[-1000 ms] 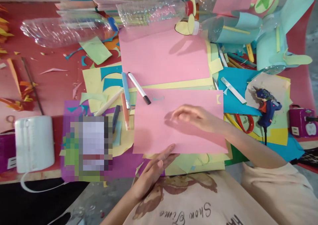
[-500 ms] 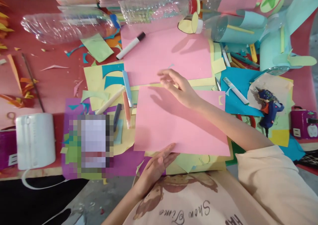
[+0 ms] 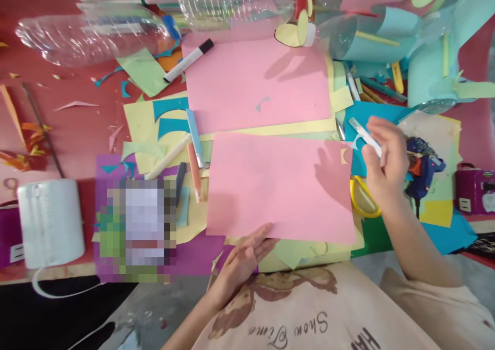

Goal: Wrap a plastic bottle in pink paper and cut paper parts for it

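A pink sheet of paper (image 3: 266, 185) lies in front of me. My left hand (image 3: 245, 254) rests at its near edge, fingers stretched out and fingertips touching the paper. To the right of the sheet, my right hand (image 3: 389, 167) hovers with fingers apart and slightly curled. Under its fingers is a white pen (image 3: 363, 133) on blue paper; the hand covers the pen's lower end, and I see no grip on it. Close by are yellow scissor handles (image 3: 365, 199) and a blue glue gun (image 3: 423, 177).
A second pink sheet (image 3: 259, 87) lies farther back, with a black-capped marker (image 3: 189, 61) at its corner. Clear plastic bottles (image 3: 235, 7) line the back. Coloured pens (image 3: 195, 138) and paper scraps lie left, near a white pouch (image 3: 50, 223). A blue-paper-wrapped bottle (image 3: 429, 77) stands right.
My right hand has swung from above the pink sheet to the right, over the white pen. Yellow scissor handles now show beside the sheet. My left hand has stayed put.
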A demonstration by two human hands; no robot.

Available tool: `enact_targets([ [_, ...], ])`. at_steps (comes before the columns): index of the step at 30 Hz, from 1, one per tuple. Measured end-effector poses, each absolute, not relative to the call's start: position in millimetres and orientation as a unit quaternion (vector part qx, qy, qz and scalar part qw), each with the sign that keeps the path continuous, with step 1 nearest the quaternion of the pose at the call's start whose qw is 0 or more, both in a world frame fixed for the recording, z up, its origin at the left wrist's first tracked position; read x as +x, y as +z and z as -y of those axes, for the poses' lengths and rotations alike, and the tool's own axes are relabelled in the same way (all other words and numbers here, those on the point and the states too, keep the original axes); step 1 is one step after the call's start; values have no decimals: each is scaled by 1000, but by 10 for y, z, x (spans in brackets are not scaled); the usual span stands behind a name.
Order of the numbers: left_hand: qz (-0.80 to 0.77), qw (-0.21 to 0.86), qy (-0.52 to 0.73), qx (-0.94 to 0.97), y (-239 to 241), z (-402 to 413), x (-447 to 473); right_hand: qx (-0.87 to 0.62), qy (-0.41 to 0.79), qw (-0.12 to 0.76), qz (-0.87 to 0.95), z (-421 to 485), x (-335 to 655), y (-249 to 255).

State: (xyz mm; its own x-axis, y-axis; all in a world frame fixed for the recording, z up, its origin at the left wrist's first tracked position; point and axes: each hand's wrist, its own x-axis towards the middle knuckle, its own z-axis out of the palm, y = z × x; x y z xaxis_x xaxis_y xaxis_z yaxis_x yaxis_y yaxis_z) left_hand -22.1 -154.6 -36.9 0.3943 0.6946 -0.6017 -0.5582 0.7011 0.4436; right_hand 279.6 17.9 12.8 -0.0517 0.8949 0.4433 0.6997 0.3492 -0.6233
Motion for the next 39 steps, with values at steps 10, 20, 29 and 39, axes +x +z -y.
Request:
enact_targets([
  [10, -415, 823, 374, 99, -339, 1542, -213, -603, 91, 234, 757, -36, 2779, 114],
  [20, -427, 811, 388, 98, -364, 1533, -173, -299, 793, 36, 531, 50, 2232, 144],
  [29, -424, 815, 383, 95, -369, 1505, -169, -550, 264, 284, 740, -451, 2157, 185],
  [39, -375, 831, 365, 188, -293, 1499, -235, -354, 197, -5, 914, 527, 2244, 206],
])
